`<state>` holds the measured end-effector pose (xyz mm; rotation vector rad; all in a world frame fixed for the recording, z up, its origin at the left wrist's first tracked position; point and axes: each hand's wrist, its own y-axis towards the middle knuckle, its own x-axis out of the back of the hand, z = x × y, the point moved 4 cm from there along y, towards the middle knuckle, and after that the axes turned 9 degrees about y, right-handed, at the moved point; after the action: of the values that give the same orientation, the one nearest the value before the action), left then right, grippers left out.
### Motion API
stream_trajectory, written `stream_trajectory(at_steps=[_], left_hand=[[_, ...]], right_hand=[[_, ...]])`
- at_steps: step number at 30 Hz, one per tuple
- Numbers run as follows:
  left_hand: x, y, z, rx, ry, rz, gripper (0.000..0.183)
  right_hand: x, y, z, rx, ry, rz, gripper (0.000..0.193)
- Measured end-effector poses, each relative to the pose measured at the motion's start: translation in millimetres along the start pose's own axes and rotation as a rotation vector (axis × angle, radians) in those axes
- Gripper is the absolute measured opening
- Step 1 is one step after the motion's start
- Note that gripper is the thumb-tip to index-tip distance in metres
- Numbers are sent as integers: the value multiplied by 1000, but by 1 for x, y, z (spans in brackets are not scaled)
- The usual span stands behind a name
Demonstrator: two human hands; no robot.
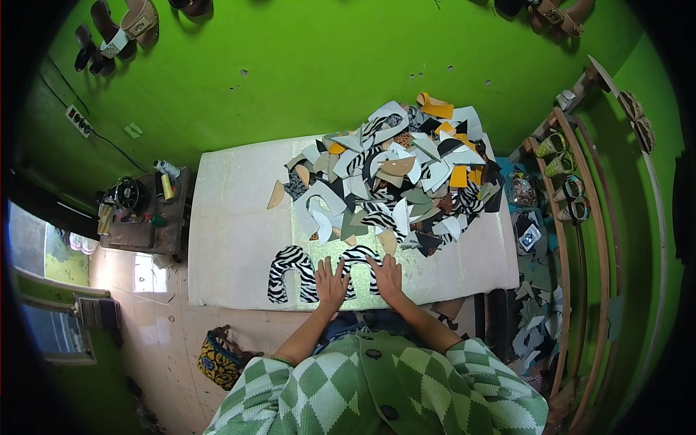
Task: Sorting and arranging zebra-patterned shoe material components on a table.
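- The pale surface [232,239] lies bare left of the scrap pile [406,170].
- Zebra-print piece [360,257], below that pile, arches away, legs toward my edge.
- My left hand [331,281] and right hand [388,275] press it, fingers spread flat.

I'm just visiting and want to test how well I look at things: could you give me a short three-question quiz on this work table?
1. True or false: both hands lie flat on a zebra-striped cut piece.
2. Where is the heap of cut pieces on the table? A) near left corner B) far right part C) on the floor
3. Fill in: the second striped arch-shaped piece lies to the ____ of the left hand.

Key
1. True: the left hand and the right hand rest on it with fingers spread.
2. B
3. left
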<state>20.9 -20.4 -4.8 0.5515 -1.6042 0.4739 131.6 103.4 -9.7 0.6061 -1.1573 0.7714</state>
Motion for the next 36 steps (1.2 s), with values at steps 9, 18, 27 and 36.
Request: stream_trajectory(at_steps=[9,18,27,36], left_hand=[[-8,-5,1,100,-51,-14,57],[2,1,-16,-58,-49,-47,54],[-4,5,-13,-19,-33,-39,51],[0,4,-12,-5,-44,-65,57]], right_hand=[[-6,0,0,-5,-31,-21,43],[5,-1,12,135,-10,-79,52],[3,2,2,36,-9,-100,31],[-1,2,-8,45,26,-83,27]])
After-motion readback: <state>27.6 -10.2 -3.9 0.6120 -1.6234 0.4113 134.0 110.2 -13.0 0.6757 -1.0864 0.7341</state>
